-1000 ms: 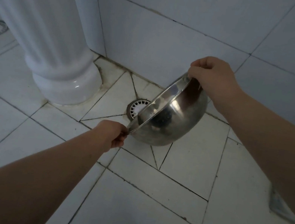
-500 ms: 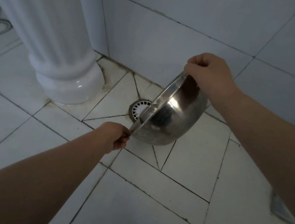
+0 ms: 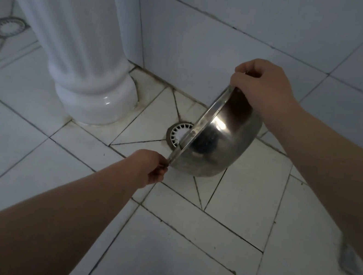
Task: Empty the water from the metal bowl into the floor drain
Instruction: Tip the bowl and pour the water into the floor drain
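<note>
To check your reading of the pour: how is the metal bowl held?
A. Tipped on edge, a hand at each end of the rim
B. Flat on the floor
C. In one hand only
A: the metal bowl stands steeply tilted, the left hand pinching its lower rim, the right hand its upper.

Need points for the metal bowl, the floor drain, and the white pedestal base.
metal bowl [image 3: 220, 144]: head view, on its shiny outer wall.
floor drain [image 3: 177, 133]: head view, on the exposed white slotted grate left of the bowl's rim.
white pedestal base [image 3: 99, 104]: head view, on the glossy flared foot.
</note>
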`<state>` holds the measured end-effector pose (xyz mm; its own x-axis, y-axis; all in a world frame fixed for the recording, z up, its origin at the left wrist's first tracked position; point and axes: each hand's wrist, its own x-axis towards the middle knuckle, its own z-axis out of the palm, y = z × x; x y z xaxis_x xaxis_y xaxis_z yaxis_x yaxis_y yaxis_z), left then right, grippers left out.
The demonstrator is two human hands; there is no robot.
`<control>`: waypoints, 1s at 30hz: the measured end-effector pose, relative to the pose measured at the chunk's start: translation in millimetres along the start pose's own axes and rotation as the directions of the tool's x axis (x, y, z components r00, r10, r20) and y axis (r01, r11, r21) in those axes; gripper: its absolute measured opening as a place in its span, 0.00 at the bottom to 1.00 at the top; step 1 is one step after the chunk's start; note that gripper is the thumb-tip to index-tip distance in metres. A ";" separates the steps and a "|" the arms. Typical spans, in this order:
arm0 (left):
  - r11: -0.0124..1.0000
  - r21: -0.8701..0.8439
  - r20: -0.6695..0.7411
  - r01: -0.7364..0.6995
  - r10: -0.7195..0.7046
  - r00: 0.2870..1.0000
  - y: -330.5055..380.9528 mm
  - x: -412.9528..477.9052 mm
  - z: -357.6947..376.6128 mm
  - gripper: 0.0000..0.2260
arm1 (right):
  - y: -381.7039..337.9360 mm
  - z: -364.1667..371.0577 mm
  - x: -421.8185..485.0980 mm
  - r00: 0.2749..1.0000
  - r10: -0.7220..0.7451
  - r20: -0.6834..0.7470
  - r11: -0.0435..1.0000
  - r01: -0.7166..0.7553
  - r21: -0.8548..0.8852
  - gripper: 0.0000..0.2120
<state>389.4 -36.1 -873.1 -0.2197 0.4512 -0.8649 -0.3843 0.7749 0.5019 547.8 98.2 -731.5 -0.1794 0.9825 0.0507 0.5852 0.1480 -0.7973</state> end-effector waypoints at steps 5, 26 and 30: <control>1.000 0.001 0.019 0.003 -0.003 1.000 0.4 -0.2 -2.2 0.10 | -3.7 5.0 1.8 1.000 -0.022 0.009 1.000 0.022 0.000 0.11; 0.999 -0.029 0.047 0.040 -0.039 0.998 -1.5 -2.1 -2.6 0.11 | -17.2 23.9 4.6 0.992 -0.115 0.043 0.991 0.118 -0.060 0.10; 0.999 -0.029 0.050 0.040 -0.038 0.998 -1.1 -3.7 -2.7 0.11 | -21.1 27.4 5.0 0.988 -0.146 0.058 0.984 0.151 -0.094 0.10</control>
<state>388.2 -39.8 -870.5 -0.1601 0.4427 -0.8822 -0.4188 0.7789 0.4669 512.9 96.8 -731.0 -0.3083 0.9422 0.1313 0.6230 0.3043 -0.7206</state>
